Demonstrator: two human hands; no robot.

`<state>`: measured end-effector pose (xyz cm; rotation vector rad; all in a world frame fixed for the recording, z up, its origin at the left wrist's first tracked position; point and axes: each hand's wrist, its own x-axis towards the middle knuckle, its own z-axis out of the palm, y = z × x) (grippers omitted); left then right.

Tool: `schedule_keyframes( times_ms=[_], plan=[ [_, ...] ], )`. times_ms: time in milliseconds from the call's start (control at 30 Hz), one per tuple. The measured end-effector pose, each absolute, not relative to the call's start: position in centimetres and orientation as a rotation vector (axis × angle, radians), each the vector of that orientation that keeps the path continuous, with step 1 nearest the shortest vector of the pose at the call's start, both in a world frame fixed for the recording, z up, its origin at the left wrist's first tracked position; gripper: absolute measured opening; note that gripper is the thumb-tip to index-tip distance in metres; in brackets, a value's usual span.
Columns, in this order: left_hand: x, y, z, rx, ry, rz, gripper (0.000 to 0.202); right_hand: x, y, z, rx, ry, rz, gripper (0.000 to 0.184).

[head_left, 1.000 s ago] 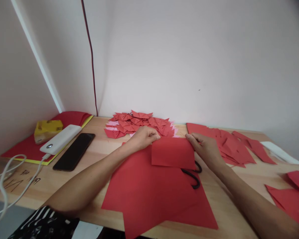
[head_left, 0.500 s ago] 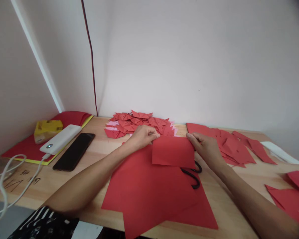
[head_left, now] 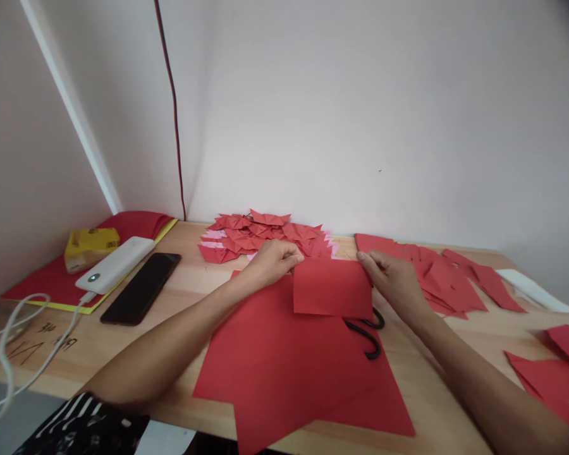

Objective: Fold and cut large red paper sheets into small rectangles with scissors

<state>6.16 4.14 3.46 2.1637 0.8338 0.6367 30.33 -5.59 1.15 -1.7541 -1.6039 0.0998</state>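
A small rectangular piece of red paper (head_left: pixel 332 289) is held up by its two top corners. My left hand (head_left: pixel 275 260) is closed, pinching the top left corner between thumb and fingers. The top right corner is pinched in my right hand (head_left: pixel 387 277). Beneath lie larger red paper sheets (head_left: pixel 289 373), overlapping at angles on the table. Two black loops of scissor handles (head_left: pixel 370 346) stick out from under the held piece; the blades are hidden.
Folded red paper shapes (head_left: pixel 270 230) are heaped by the wall. Cut red pieces (head_left: pixel 448 284) lie at the right. To the left are a black phone (head_left: pixel 141 289), a white power bank (head_left: pixel 116 262) with a cable and a yellow packet (head_left: pixel 92 248) on red sheets.
The held red paper has shifted very slightly to the right. Both hands keep their pinch on its corners, and everything else stays where it was.
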Motion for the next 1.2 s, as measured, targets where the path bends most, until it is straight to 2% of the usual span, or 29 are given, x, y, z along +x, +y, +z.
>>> schedule_keyframes(
  times_ms=[233,467,700,967,1200],
  plan=[
    [6.9,2.5,3.5,2.214,0.780,0.601,0.022,29.7,-5.4,1.4,-1.666,-1.815,0.001,0.023],
    [8.1,0.5,2.3,2.257,0.712,0.580,0.027,26.3,-6.8,1.2,-1.409,-2.168,-0.204,0.026],
    [8.0,0.6,2.6,2.232,0.692,0.578,0.033,26.2,-6.7,0.6,-1.492,-2.161,-0.227,0.032],
    [6.5,3.7,3.5,2.141,0.760,0.600,0.021,28.6,-5.7,1.3,-1.652,-2.048,-0.242,0.035],
    [5.2,5.8,3.5,2.051,0.816,0.613,0.025,29.4,-5.4,1.4,-1.745,-1.969,-0.225,0.039]
  ],
)
